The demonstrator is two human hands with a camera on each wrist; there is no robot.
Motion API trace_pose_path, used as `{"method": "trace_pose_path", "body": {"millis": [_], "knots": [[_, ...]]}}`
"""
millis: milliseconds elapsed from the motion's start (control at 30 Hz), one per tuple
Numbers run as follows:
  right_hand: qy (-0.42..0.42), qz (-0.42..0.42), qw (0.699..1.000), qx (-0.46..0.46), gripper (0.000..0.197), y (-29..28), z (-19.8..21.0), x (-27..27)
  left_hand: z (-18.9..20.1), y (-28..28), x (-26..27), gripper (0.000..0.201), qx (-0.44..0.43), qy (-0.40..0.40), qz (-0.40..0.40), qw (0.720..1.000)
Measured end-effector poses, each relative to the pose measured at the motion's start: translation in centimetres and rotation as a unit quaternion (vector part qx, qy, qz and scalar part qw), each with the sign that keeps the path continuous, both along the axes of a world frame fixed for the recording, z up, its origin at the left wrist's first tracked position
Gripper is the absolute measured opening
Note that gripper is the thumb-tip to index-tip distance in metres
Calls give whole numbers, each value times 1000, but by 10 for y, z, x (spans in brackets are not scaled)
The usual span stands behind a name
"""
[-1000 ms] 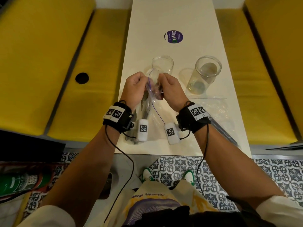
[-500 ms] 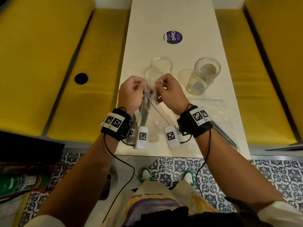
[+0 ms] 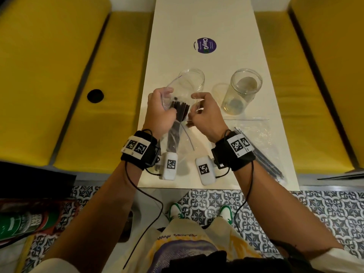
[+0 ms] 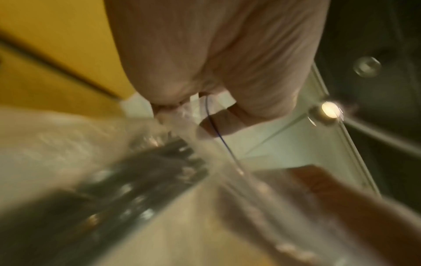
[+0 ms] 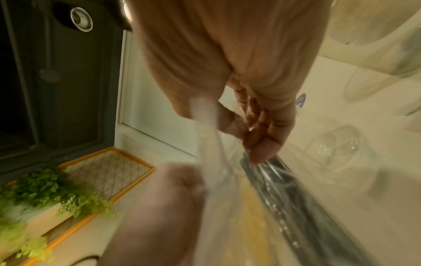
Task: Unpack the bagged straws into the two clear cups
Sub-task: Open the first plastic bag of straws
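Note:
I hold a clear zip bag [image 3: 177, 138] upright over the table's near end. My left hand [image 3: 167, 103] pinches its left lip and my right hand [image 3: 195, 110] pinches the right lip, so the mouth gapes. Black straws [image 3: 179, 109] stand inside, their ends showing between my hands. In the left wrist view the left hand's fingers [image 4: 168, 111] nip the plastic above the blurred straws [image 4: 136, 180]. In the right wrist view the right hand's fingers [image 5: 262, 144] grip the bag over the straws [image 5: 296, 198]. Two clear cups stand just beyond: one [image 3: 194, 79] behind the bag, one [image 3: 244, 89] to the right.
A second clear bag [image 3: 258, 134] with black straws [image 3: 264, 160] lies flat at the table's near right. A purple round sticker [image 3: 205, 45] marks the white table [image 3: 197, 20] farther back. Yellow bench cushions [image 3: 59, 75] flank the table on both sides.
My hands have drawn apart and pulled the bag's mouth open. The black straw ends now show between them, where before the hands were close together over the shut top.

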State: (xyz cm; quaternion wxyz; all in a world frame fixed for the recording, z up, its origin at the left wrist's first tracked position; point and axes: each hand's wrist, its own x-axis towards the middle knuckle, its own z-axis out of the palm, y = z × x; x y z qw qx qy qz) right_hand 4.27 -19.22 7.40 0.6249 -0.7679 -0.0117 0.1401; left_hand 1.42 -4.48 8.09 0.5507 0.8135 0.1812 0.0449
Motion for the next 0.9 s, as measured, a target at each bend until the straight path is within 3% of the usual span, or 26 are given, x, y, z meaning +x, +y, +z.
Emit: {"method": "trace_pose_path", "body": {"millis": [67, 133, 200, 267, 367, 500, 600, 700, 767, 833, 900], "knots": [[-19, -34, 999, 19, 45, -5, -1, 3, -5, 6, -4, 55, 174, 53, -60, 981], [-39, -48, 998, 19, 45, -10, 0, 5, -12, 14, -7, 37, 262, 92, -69, 958], [-50, -34, 998, -10, 52, -15, 1, 6, -14, 23, -10, 30, 250, 64, -59, 964], [-54, -14, 998, -40, 60, -23, 2, 7, -10, 32, -14, 35, 227, 58, -34, 972], [-39, -67, 996, -46, 60, -41, -2, 14, -5, 57, -18, 37, 211, 59, 32, 975], [-29, -140, 988, -52, 40, -43, -6, 14, -4, 61, -21, 31, 129, 55, 41, 989], [-44, -115, 991, -46, 16, -24, -4, 9, 7, 41, -24, 26, -25, 51, 1, 998], [-35, -88, 995, -15, 24, -12, 0, 4, 16, 27, -29, 63, -154, 66, -57, 984], [21, -88, 995, 53, 28, -9, 6, 2, 12, 21, -31, 67, -179, 29, -4, 983], [81, -76, 984, 142, 29, -8, 11, -1, -4, 19, -29, 49, -181, -6, 93, 979], [104, -55, 974, 193, 29, -8, 13, -3, -20, 19, -29, 50, -226, 23, 106, 968]]}}
